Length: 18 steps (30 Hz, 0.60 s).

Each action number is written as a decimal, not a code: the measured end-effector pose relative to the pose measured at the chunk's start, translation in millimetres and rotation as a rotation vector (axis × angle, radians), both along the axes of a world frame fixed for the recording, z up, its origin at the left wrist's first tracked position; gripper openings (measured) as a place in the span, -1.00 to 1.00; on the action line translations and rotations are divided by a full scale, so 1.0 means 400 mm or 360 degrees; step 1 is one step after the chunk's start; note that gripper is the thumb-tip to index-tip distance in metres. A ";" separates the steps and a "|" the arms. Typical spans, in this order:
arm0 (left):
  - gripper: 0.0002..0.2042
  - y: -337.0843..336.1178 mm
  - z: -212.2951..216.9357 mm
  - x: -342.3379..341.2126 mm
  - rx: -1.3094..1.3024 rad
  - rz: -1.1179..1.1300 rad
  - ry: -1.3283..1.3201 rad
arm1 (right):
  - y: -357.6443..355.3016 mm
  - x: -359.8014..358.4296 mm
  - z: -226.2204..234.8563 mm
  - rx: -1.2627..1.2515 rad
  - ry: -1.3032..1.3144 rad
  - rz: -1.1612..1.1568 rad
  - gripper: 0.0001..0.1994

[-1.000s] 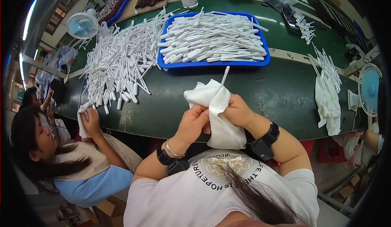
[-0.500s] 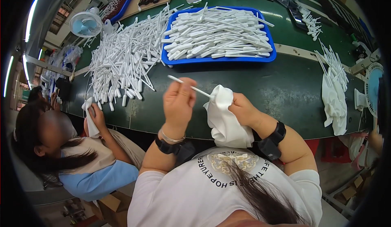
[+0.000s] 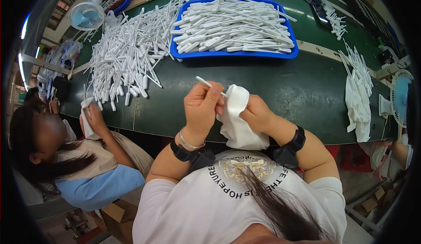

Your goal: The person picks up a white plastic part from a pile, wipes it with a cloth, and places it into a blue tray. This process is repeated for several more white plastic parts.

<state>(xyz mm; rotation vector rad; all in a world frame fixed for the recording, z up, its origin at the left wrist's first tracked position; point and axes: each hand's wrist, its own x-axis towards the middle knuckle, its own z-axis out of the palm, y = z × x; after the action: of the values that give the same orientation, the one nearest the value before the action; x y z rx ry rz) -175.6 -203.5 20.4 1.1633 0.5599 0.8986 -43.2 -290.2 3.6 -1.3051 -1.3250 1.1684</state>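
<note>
My left hand (image 3: 201, 108) is closed on a thin white stick (image 3: 203, 81), whose free end points up and to the left. The stick's other end reaches the top of a white cloth (image 3: 234, 123). My right hand (image 3: 258, 114) grips this cloth from the right, and its folds hang toward my lap. Part of the stick is hidden behind my left fingers and the cloth. Ahead of my hands stands a blue tray (image 3: 239, 57), heaped with many white sticks (image 3: 232, 25) with thicker, paddle-like ends.
A loose heap of similar sticks (image 3: 127, 55) spreads across the green bench (image 3: 184, 79) at left. More sticks lie on a white cloth (image 3: 358, 108) at right. A co-worker (image 3: 101, 174) sits at left, holding a white cloth. Small fans (image 3: 86, 15) stand nearby.
My left hand has moved right, closer to the cloth, with the stick in its grip. The view has shifted slightly. My right hand keeps hold of the cloth.
</note>
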 end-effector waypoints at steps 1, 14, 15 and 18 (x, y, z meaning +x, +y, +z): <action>-0.87 0.004 0.007 -0.001 -0.0026 0.0026 -0.0042 | -0.006 0.002 -0.003 0.0001 -0.0002 -0.0004 -0.72; -0.85 0.004 -0.010 -0.034 0.0086 0.0103 -0.0099 | -0.007 -0.001 -0.021 -0.0233 0.0840 -0.0039 -0.80; -0.85 0.003 -0.008 -0.035 0.0132 0.0034 -0.0082 | -0.009 -0.002 -0.025 -0.0256 0.0846 -0.0018 -0.81; -0.84 0.014 0.000 -0.039 0.0237 -0.0107 -0.0052 | -0.010 0.006 -0.011 -0.0293 0.0925 -0.0035 -0.81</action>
<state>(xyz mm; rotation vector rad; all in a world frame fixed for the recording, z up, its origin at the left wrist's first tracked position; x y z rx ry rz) -191.0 -198.1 20.4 1.2922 0.4301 0.9118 -40.8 -294.3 -0.7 -0.9874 -0.7906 1.5345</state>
